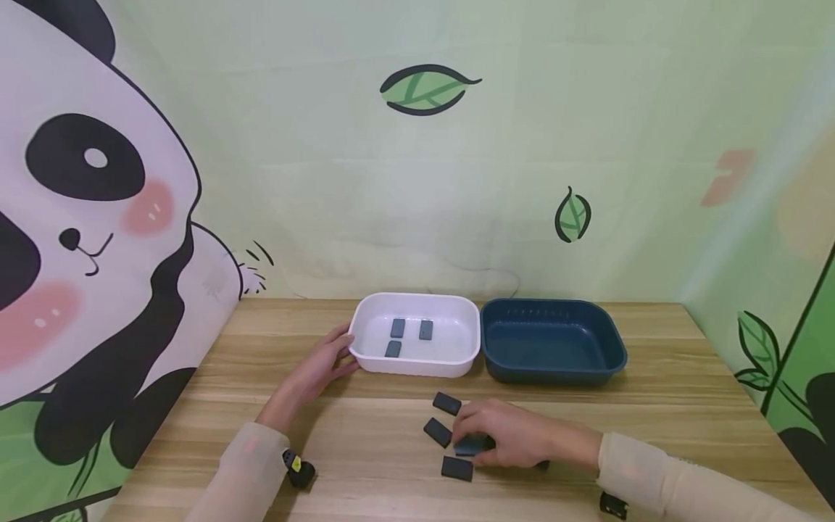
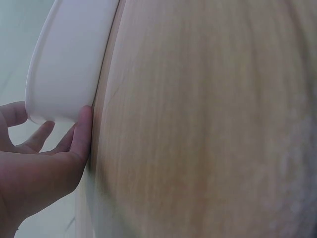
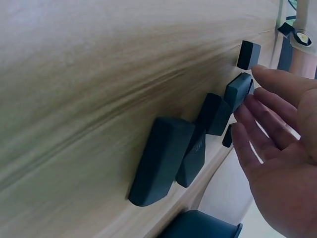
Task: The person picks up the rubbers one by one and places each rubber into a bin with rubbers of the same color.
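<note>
My left hand (image 1: 324, 360) touches the left end of a white plastic basin (image 1: 417, 368). In the left wrist view, its spread fingertips meet the basin's (image 2: 72, 64) outer wall and rim. Three small blue-grey blocks lie inside, one being a front-left block (image 1: 393, 349). On the table my right hand (image 1: 512, 433) holds a dark rectangular block (image 1: 472, 445) between thumb and fingers, partly covering it. Beside it lie an upper block (image 1: 446, 403), a middle block (image 1: 438, 432) and a lower block (image 1: 457, 468). The right wrist view shows several dark blocks, including a large near one (image 3: 161, 161).
A dark blue basin (image 1: 554, 373) stands against the white basin's right side. Both sit near the back of the wooden table (image 1: 365, 442), before a wall cloth printed with a panda (image 1: 98, 239) and leaves. Another block's edge (image 1: 542, 465) shows under the right wrist.
</note>
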Demonstrator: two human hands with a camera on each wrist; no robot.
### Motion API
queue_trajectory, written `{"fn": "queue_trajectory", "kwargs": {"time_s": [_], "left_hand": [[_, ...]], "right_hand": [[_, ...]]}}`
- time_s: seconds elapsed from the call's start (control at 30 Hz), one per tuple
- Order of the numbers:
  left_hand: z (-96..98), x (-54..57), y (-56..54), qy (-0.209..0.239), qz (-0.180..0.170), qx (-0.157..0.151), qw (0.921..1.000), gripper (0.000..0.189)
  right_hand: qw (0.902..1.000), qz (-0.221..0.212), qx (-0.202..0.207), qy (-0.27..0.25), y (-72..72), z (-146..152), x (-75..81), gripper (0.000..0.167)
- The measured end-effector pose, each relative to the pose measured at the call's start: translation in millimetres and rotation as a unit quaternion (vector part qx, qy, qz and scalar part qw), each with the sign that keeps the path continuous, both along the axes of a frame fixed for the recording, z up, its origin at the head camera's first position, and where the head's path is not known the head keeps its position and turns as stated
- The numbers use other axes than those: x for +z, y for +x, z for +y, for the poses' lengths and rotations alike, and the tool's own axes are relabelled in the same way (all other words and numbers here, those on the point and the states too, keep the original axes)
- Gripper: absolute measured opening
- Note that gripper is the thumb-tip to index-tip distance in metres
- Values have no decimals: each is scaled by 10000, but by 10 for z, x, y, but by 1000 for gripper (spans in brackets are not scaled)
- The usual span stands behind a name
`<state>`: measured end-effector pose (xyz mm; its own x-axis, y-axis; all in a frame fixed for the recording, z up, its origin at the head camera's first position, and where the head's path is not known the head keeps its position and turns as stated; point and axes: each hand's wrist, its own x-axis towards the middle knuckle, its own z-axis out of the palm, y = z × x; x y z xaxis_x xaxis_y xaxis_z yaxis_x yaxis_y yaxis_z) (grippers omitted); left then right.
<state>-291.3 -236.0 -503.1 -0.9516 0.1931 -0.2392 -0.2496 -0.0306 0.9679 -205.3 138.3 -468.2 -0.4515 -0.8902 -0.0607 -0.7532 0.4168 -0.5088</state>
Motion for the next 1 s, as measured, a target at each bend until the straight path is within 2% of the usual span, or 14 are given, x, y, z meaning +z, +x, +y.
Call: {"fn": "queue_trajectory", "kwargs": {"time_s": [0.23, 0.7, 0.8, 1.0], "left_hand": [[8, -2, 4, -3, 1, 11, 10000, 60], [14, 3, 18, -64, 17, 15, 10000, 59], [17, 3, 20, -70, 22, 3, 10000, 59], [17, -11, 4, -69, 22, 21, 10000, 59]], "right_hand": [[9991, 341, 80, 242, 6, 17, -3, 30], [9962, 641, -4, 586, 33, 35, -22, 39], [9962, 641, -99, 577, 33, 38, -31, 37], [9966, 531, -545, 327, 12, 46, -85, 36]]}}
